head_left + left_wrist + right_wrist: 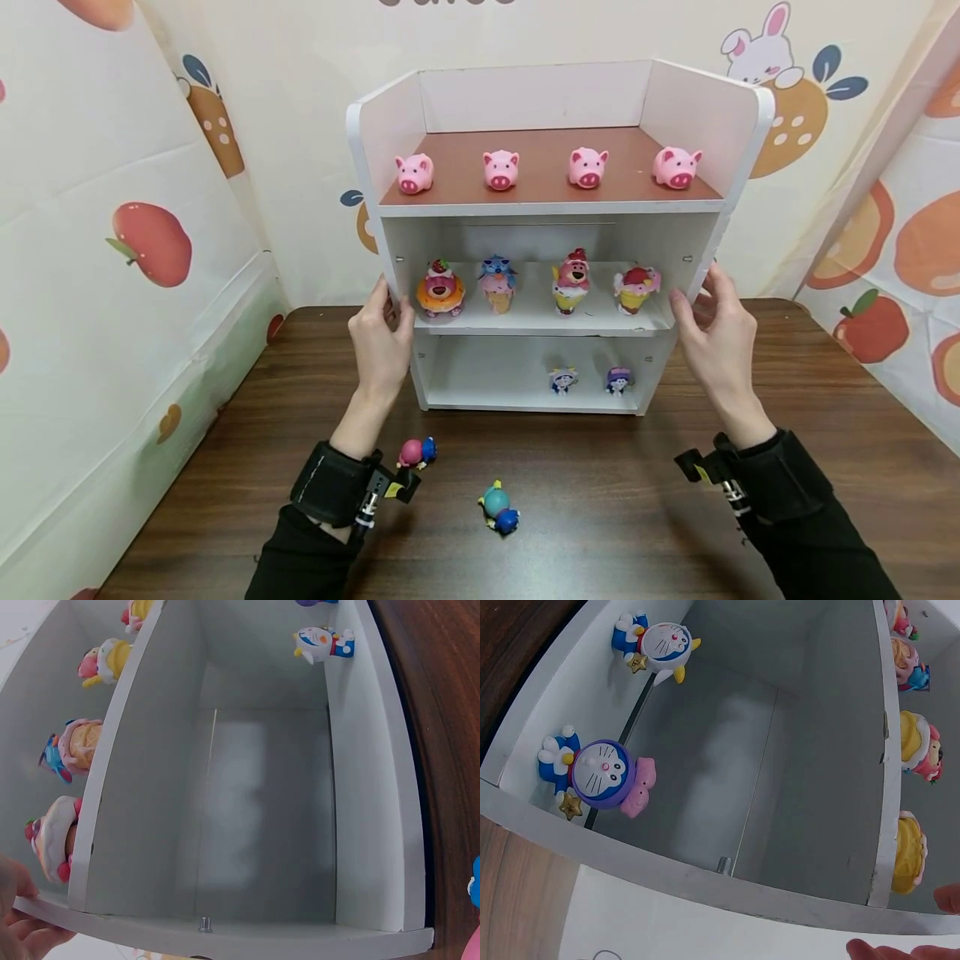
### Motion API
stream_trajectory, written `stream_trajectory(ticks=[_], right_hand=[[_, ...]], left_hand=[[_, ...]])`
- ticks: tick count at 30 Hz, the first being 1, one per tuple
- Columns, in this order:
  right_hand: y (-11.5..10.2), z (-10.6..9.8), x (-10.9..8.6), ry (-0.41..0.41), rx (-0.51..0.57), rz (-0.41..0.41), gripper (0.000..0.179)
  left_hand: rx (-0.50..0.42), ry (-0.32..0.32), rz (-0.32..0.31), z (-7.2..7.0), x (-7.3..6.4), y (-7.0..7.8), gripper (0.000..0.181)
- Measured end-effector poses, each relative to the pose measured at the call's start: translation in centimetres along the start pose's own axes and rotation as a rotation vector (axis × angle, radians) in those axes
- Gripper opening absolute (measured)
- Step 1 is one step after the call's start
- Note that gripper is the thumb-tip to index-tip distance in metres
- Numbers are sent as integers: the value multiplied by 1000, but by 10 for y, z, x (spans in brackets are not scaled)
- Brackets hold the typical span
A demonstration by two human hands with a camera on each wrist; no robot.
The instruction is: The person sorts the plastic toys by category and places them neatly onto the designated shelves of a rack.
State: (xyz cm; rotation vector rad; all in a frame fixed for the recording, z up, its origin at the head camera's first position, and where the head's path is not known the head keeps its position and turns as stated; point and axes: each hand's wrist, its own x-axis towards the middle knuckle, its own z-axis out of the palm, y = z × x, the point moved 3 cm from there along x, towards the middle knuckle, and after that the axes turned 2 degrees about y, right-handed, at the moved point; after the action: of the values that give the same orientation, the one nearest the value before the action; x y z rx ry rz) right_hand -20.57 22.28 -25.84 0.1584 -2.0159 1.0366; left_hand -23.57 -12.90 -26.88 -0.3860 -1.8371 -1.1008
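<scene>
A small white shelf unit [528, 410] stands on the brown table. My left hand [381, 343] grips its left side panel at the middle board's height, thumb in front and fingers outside. On the other side, my right hand [718, 337] holds the right side panel between thumb and fingers. Several dessert-shaped character figurines, one a bear in an orange ring [440, 290], line the middle board. Two small blue-and-white cat figurines, one in a purple hood [600, 774] and one in a white hood [666, 643], stand at the right of the bottom board.
Several pink pig figurines [501, 170] stand in a row on the brown top board. On the table before the shelf lie a pink-and-blue figurine [417, 452], near the left wrist, and a teal-and-blue figurine [498, 507]. Fruit-printed walls [300, 167] enclose the table.
</scene>
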Motion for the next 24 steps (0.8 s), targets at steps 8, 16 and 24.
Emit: stream_trajectory(ticks=[8, 16, 24], right_hand=[[2, 4, 1, 4, -4, -23, 36], [5, 5, -1, 27, -19, -35, 33], [5, 6, 0, 26, -18, -24, 34]], left_hand=[[21, -12, 13, -1, 1, 0, 29], [58, -71, 21, -2, 1, 2, 30], [73, -96, 25, -11, 6, 3, 27]])
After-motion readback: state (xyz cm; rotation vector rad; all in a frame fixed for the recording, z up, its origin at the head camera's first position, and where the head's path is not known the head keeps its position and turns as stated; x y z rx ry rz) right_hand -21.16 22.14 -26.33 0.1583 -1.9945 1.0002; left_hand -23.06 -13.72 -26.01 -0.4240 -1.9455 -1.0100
